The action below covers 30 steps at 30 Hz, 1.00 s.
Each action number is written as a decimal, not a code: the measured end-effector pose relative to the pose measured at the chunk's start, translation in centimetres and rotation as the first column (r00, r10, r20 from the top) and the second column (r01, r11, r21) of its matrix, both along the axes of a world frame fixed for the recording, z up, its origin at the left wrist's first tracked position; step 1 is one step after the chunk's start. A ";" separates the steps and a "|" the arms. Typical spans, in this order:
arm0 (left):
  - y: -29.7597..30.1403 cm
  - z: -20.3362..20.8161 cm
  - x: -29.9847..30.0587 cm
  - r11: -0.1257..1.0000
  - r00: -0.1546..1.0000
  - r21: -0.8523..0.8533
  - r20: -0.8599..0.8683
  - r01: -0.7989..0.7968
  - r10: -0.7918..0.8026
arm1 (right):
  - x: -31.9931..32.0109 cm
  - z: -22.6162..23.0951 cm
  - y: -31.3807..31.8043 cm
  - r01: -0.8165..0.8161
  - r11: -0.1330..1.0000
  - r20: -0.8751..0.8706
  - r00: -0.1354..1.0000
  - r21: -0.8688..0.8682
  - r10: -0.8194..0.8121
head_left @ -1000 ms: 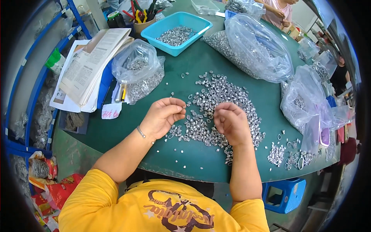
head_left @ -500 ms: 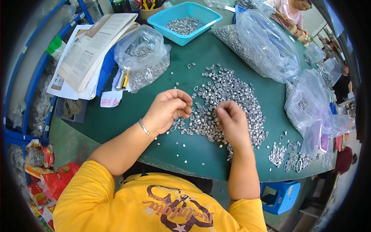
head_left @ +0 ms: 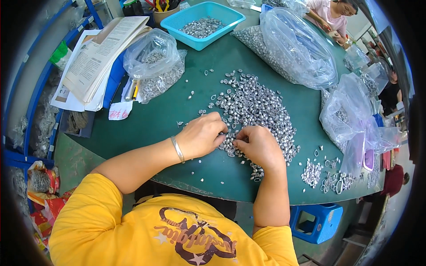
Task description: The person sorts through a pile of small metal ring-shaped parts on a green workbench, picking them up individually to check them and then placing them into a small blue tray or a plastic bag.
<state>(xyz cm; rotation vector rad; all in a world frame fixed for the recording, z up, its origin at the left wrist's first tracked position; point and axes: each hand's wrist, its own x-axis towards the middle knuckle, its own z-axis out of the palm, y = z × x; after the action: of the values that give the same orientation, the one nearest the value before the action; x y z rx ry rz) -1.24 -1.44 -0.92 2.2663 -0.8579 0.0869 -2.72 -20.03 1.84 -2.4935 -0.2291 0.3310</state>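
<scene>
My left grip (head_left: 202,135) and right grip (head_left: 260,147) curl inward beside silver pieces (head_left: 259,106) heaped on the surface (head_left: 133,137), but I cannot tell how closed they are or whether either holds anything.

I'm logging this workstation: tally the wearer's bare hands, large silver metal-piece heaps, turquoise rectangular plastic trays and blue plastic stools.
Left hand and right hand: 2
Large metal-piece heap: 1
Turquoise tray: 1
Blue stool: 1
Total: 5
</scene>
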 end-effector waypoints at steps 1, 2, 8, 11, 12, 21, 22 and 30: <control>-0.1 0.1 0.1 1.000 0.999 0.020 -0.050 0.003 -0.002 | 0.0 -0.1 -0.1 -0.009 1.000 0.034 0.999 -0.012 0.009; 0.0 0.3 0.2 0.999 0.999 0.039 -0.052 0.005 -0.002 | 0.0 -0.1 -0.1 -0.017 1.000 0.069 0.997 -0.025 0.018; -0.2 0.2 0.2 1.000 0.997 0.019 -0.074 -0.010 0.012 | 1.1 -0.4 -0.6 0.266 0.624 -0.285 0.956 0.735 -0.073; 0.1 -0.2 0.5 0.996 0.991 -0.082 -0.128 0.021 -0.031 | 1.4 -0.7 -0.5 0.412 0.296 -0.463 0.877 0.862 0.129; 0.3 -0.2 0.6 0.996 0.992 -0.088 -0.124 0.026 -0.037 | 1.6 -0.9 -0.5 0.427 0.236 -0.470 0.865 0.873 0.176; 0.0 0.2 0.0 1.000 0.998 -0.001 -0.066 -0.001 0.001 | 1.8 -1.2 -0.8 0.537 0.020 -0.515 0.796 0.843 0.319; 0.0 0.0 0.1 1.000 0.997 -0.006 -0.070 0.009 -0.009 | 1.8 -1.2 -0.8 0.554 0.009 -0.528 0.789 0.832 0.315; 1.1 0.8 1.5 0.604 0.420 -0.614 -0.789 -0.508 -0.449 | 1.8 -0.5 -0.2 0.554 0.161 -0.571 0.817 0.817 0.082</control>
<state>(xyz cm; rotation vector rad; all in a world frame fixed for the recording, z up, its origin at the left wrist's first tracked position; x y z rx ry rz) 0.31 -0.36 -0.13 1.0560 -0.0331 -0.6235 -0.89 -20.28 1.29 -0.9873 0.1922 0.4735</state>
